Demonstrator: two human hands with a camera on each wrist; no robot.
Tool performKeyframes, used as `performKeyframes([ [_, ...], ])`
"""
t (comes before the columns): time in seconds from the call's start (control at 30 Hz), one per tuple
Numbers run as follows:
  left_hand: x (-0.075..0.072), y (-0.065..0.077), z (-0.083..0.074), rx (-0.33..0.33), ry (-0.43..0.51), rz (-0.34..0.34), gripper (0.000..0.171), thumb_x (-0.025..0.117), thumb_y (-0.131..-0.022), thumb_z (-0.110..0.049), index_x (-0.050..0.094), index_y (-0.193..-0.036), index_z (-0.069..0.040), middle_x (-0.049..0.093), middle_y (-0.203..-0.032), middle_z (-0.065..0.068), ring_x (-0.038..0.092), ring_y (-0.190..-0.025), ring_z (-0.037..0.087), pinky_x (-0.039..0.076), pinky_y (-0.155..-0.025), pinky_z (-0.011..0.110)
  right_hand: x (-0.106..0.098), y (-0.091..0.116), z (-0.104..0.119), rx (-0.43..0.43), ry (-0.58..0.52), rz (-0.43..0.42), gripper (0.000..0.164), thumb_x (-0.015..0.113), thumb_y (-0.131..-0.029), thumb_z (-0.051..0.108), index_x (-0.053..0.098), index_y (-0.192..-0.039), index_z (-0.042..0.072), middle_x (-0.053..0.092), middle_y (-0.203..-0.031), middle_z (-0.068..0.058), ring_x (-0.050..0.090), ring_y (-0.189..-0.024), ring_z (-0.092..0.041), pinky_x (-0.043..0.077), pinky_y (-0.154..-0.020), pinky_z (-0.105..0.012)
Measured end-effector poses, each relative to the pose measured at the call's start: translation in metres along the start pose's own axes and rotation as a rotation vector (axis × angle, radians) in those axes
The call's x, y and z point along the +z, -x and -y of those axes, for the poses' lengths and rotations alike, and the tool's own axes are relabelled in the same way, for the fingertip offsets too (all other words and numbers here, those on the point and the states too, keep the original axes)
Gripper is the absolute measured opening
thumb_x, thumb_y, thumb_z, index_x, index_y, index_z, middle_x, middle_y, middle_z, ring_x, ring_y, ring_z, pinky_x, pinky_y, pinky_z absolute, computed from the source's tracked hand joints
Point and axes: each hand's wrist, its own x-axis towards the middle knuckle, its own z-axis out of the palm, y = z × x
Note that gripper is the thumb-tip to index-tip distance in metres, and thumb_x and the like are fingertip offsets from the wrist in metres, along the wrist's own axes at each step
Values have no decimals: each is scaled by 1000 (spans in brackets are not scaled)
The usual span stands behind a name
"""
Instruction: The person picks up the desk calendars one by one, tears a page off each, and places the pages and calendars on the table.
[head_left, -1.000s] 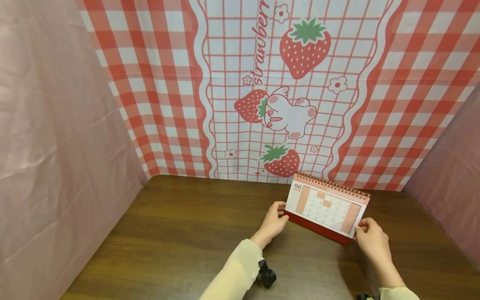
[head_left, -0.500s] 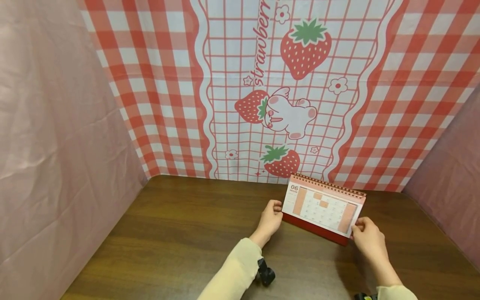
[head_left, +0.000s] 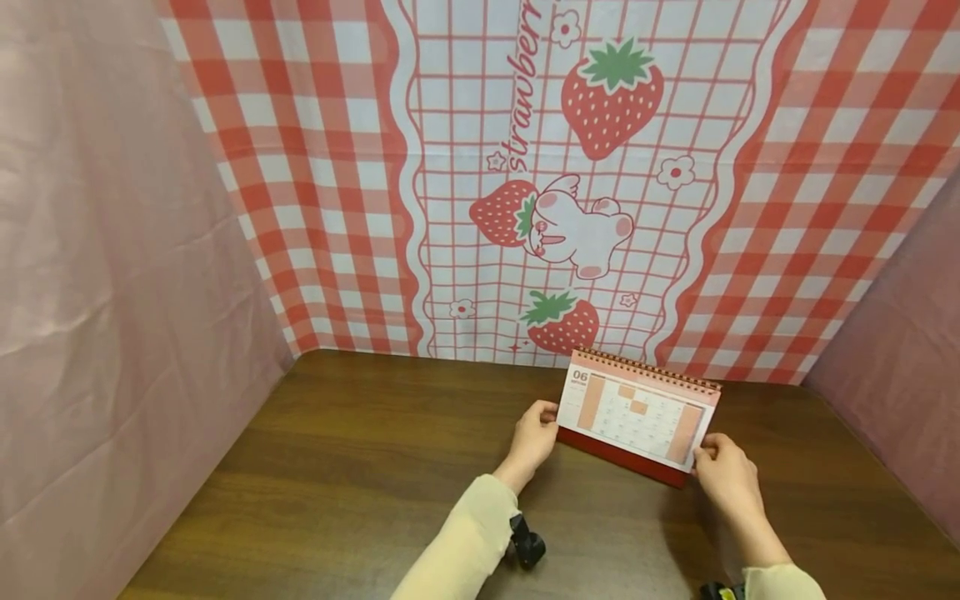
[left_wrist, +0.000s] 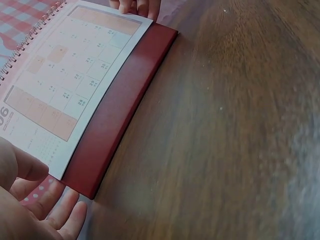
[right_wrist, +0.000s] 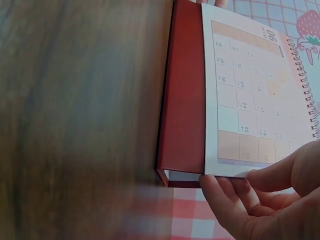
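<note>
A desk calendar [head_left: 637, 412] with a red base, a spiral binding along its top and a page marked 06 stands tilted back on the table. My left hand [head_left: 534, 437] holds its left end; the left wrist view shows the thumb [left_wrist: 32, 167] by the page corner and the fingers [left_wrist: 60, 210] bent at the open side of the stand. At the right end, my right hand [head_left: 727, 475] pinches the edge, its thumb [right_wrist: 272, 175] against the page's side and its fingertips below. The backs of the stand are hidden in the head view.
A brown wooden table [head_left: 360, 467] lies beneath. Behind it hangs a red-checked strawberry cloth [head_left: 480, 275], close to the calendar's top. Pink cloths [head_left: 112, 292] flank both sides. A black strap [head_left: 527, 542] hangs at the left sleeve.
The calendar has slid a little to the left across the table, with both hands moving along at its ends. Its slant has stayed about the same.
</note>
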Motion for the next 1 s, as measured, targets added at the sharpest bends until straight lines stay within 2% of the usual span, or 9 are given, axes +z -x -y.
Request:
performKeyframes([
  [0.13,-4,0,1,6,-2,3,25,53,-75,6,60,-99,-1,62,-86,9,56,-76,13,44,-64,22,1,-1,2,-11,9,17,25,44,-89,12,53,-102,-8,64,-82,-17,57,-65,-15,39,-57,-29],
  [0.43,-11,-2,2,4,-36,-5,18,60,-76,2,61,-93,-2,62,-81,6,53,-70,9,43,-60,20,4,-1,7,-18,-4,17,23,46,-89,11,53,-99,-7,63,-80,-16,56,-64,-15,39,-56,-28],
  [0.7,-13,-2,5,-6,-62,-17,14,59,-76,0,63,-89,-2,60,-77,3,50,-68,8,41,-60,20,7,-3,6,-43,11,8,19,46,-89,11,54,-97,-5,61,-78,-14,56,-68,-22,38,-56,-29],
  [1.0,-15,-4,7,-8,-86,-39,11,57,-76,-1,63,-85,-2,59,-73,2,49,-67,8,40,-61,20,11,-5,9,-65,15,-1,16,46,-88,10,54,-94,-2,59,-73,-11,55,-67,-24,37,-55,-30],
])
